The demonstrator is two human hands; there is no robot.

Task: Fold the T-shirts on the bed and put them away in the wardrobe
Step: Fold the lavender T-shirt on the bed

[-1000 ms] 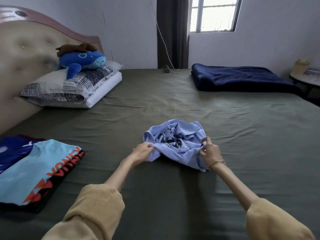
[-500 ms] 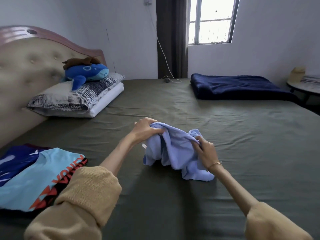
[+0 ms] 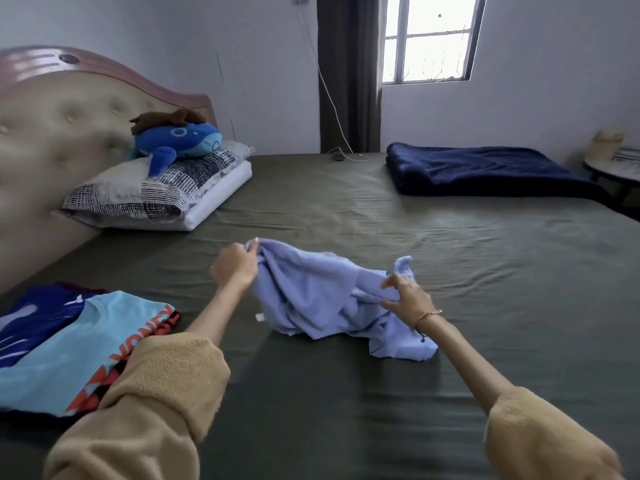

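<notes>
A crumpled light-blue T-shirt (image 3: pixel 322 296) sits mid-bed on the dark green sheet of the bed (image 3: pixel 485 244), lifted partly off it between both hands. The left hand (image 3: pixel 235 268) is clenched around a bunched upper edge of the cloth, raising it above the sheet; the cloth hangs down and to the right from those fingers. The right hand (image 3: pixel 408 299) pinches a fold on the shirt's right side with its fingers (image 3: pixel 389 282), and the rest of the fabric spills below that wrist onto the sheet. At the left edge lies a pile of other T-shirts (image 3: pixel 69 348), turquoise on top, well apart from the hands. A folded navy blanket (image 3: pixel 485 171) lies at the far right.
</notes>
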